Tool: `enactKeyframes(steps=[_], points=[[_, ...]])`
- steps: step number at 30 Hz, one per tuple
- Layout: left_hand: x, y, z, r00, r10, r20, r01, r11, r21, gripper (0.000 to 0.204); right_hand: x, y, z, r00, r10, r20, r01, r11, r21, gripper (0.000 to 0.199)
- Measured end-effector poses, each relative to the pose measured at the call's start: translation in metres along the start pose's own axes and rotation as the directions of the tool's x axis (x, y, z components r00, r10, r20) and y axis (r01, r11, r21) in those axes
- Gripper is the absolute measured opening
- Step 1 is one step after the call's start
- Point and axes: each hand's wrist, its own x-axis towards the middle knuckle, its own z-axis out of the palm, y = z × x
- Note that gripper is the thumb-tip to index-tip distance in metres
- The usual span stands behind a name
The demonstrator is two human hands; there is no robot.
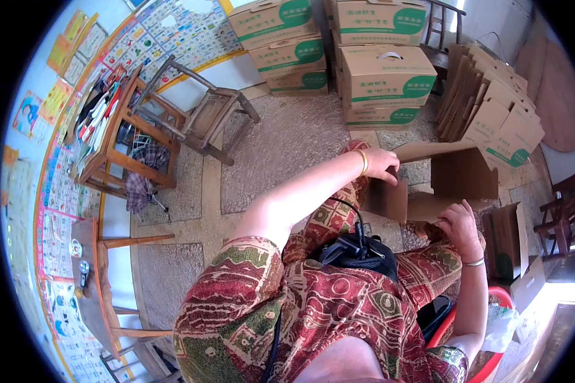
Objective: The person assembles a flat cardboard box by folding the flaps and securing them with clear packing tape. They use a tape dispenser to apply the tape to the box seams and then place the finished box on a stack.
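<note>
An unfolded brown cardboard box (463, 173) stands in front of my knees, its flaps spread and its middle open so the floor shows through. My left hand (383, 165), with a gold bangle at the wrist, has its fingers curled over the box's left edge. On the box's near side, my right hand (457, 225) has bent fingers closed at the lower edge of a panel; its fingertips are partly hidden. A silver-coloured bangle circles that wrist. Across my lap lies a small black bag (358, 252) with a cable rising from it.
Closed cartons with green printing (390, 73) are stacked ahead. Flattened cartons (492, 96) lean together at the far right. A wooden chair (204, 115) and a loaded wooden desk (118, 137) stand at left. A red basin (492, 367) sits by my right elbow, near another open box (501, 239).
</note>
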Motion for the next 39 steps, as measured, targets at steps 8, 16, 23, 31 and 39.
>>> enactKeyframes(steps=[8, 16, 23, 31, 39], points=[[-0.001, -0.027, -0.023, 0.979, 0.043, 0.202, -0.027, 0.996, -0.086, 0.041, 0.029, -0.028, 0.019, 0.996, 0.028, -0.079, -0.002, 0.953, 0.303, 0.023], [-0.032, -0.028, -0.022, 0.967, -0.035, 0.252, 0.025, 0.999, 0.042, 0.043, 0.037, -0.052, 0.063, 0.995, 0.083, 0.052, -0.094, 0.966, 0.240, 0.036], [-0.033, -0.013, -0.022, 0.888, -0.280, 0.364, 0.163, 0.934, 0.318, 0.052, 0.037, -0.052, 0.073, 0.976, 0.170, 0.134, -0.189, 0.971, 0.147, 0.046], [-0.025, -0.031, -0.021, 0.854, -0.381, 0.353, 0.279, 0.910, 0.307, 0.057, 0.069, -0.039, 0.077, 0.969, 0.201, 0.145, -0.228, 0.952, 0.203, 0.048], [-0.033, -0.014, -0.017, 0.882, -0.402, 0.245, 0.302, 0.882, 0.361, 0.056, 0.092, -0.014, 0.101, 0.900, 0.319, 0.297, -0.398, 0.879, 0.262, 0.053]])
